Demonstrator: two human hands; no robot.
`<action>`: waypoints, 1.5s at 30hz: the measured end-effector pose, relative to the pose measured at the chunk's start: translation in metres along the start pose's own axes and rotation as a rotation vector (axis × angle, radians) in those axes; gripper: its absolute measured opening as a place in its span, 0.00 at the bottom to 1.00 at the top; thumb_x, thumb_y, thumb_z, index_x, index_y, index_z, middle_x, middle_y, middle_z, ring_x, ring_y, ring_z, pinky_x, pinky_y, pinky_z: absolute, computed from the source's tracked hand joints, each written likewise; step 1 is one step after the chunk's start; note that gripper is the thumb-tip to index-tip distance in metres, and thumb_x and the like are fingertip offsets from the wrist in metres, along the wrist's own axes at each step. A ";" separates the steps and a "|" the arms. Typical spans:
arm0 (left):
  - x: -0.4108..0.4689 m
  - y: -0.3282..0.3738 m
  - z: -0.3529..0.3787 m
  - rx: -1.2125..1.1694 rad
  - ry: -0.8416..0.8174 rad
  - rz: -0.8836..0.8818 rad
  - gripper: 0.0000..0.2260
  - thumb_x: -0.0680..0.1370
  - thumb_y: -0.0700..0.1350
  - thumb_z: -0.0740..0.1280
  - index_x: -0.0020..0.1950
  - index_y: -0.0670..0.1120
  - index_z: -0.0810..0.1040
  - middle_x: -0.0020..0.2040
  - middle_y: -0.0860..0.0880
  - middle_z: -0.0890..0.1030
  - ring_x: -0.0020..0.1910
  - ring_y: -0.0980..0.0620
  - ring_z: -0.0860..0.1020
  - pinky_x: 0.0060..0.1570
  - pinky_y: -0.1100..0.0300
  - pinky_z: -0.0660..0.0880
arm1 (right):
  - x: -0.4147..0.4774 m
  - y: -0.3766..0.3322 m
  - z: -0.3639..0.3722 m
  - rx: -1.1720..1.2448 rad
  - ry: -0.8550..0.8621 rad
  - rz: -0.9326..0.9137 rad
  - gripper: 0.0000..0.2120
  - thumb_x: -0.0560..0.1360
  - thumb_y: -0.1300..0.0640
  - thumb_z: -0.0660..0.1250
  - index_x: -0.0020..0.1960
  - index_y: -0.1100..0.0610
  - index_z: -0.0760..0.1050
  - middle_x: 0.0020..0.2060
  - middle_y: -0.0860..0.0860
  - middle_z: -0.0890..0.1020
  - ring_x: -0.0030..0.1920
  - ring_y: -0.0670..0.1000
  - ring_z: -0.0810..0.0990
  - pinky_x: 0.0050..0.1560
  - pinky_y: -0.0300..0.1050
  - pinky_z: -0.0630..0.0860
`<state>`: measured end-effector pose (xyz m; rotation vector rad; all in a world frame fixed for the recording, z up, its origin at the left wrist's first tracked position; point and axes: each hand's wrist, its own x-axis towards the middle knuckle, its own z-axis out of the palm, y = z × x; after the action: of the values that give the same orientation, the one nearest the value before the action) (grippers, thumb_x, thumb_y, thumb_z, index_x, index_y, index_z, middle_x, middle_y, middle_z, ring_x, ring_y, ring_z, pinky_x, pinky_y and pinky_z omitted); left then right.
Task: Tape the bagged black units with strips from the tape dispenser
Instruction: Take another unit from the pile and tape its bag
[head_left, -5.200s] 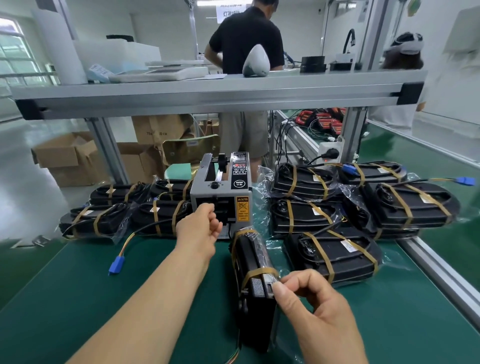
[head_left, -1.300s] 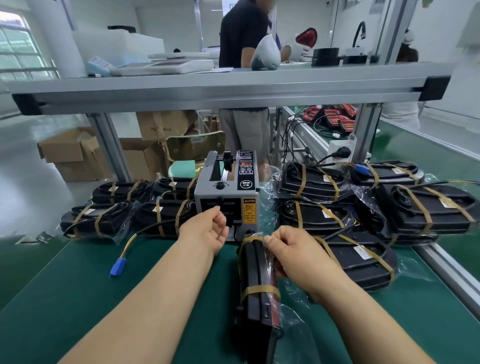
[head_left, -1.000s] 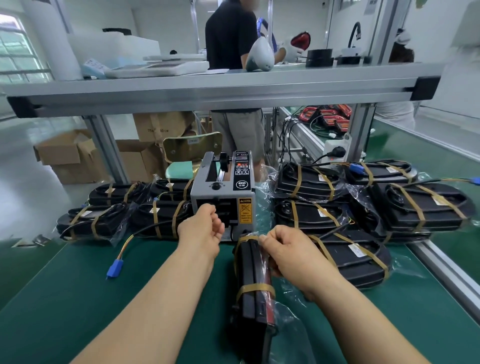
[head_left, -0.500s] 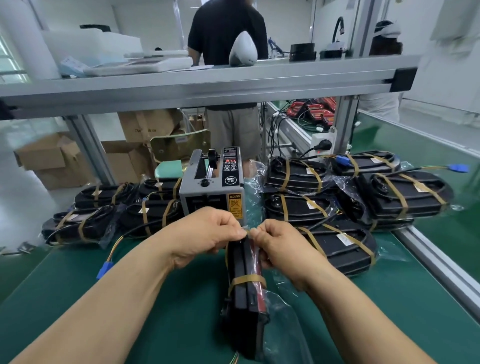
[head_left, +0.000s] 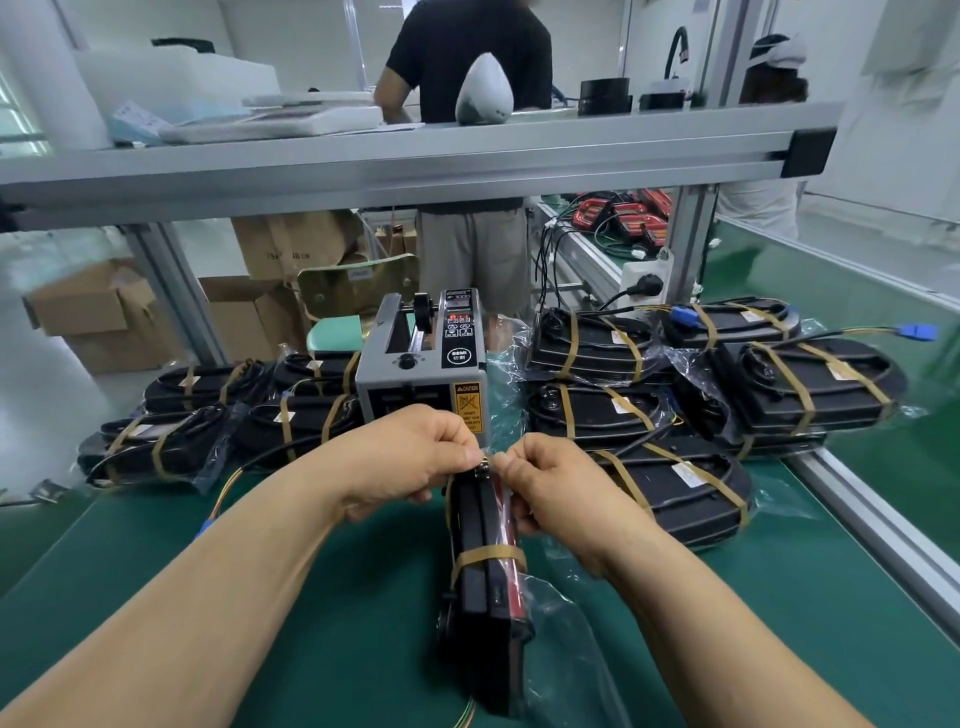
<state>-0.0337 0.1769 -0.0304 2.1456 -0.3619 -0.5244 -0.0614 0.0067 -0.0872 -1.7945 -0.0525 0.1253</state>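
At your far left, a pile of taped units, black and sealed in clear bags with tan bands round them, lies on the green mat. A blue connector on a thin wire shows just above your left forearm. Next comes the grey tape dispenser, standing at the back of the mat with its front slot facing you. Your left hand is just in front of it, fingers curled, thumb and forefinger pinching the far end of the bagged black unit. That unit stands on its edge in the middle of the mat, pointing away from you, with one tan tape band wrapped across it and loose bag plastic trailing toward you. Your right hand meets the left at the same far end, fingers curled and pinching there too; whether a tape strip sits between your fingertips is too small to tell. To the right, more taped units are stacked near the aluminium rail.
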 end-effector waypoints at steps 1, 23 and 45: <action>0.000 0.000 0.000 0.013 0.008 0.004 0.09 0.80 0.41 0.64 0.40 0.47 0.75 0.28 0.54 0.68 0.27 0.59 0.64 0.30 0.65 0.66 | 0.000 0.000 0.000 0.002 0.001 -0.001 0.12 0.81 0.52 0.64 0.40 0.54 0.73 0.26 0.46 0.77 0.25 0.43 0.75 0.29 0.38 0.72; 0.005 -0.009 0.009 0.115 0.167 0.062 0.08 0.78 0.47 0.68 0.40 0.45 0.77 0.29 0.53 0.72 0.25 0.58 0.67 0.31 0.61 0.68 | 0.004 0.003 0.003 0.000 0.006 -0.013 0.12 0.81 0.52 0.64 0.39 0.53 0.73 0.24 0.45 0.77 0.26 0.43 0.76 0.32 0.41 0.76; 0.003 -0.023 0.035 0.021 0.487 -0.013 0.04 0.76 0.50 0.67 0.45 0.52 0.74 0.36 0.54 0.76 0.35 0.53 0.74 0.40 0.52 0.74 | 0.004 0.001 0.004 0.017 -0.001 -0.020 0.12 0.81 0.52 0.65 0.40 0.54 0.73 0.25 0.45 0.77 0.26 0.41 0.78 0.32 0.38 0.77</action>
<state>-0.0462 0.1649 -0.0688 2.2102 -0.0806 0.0048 -0.0584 0.0108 -0.0897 -1.7764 -0.0703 0.1124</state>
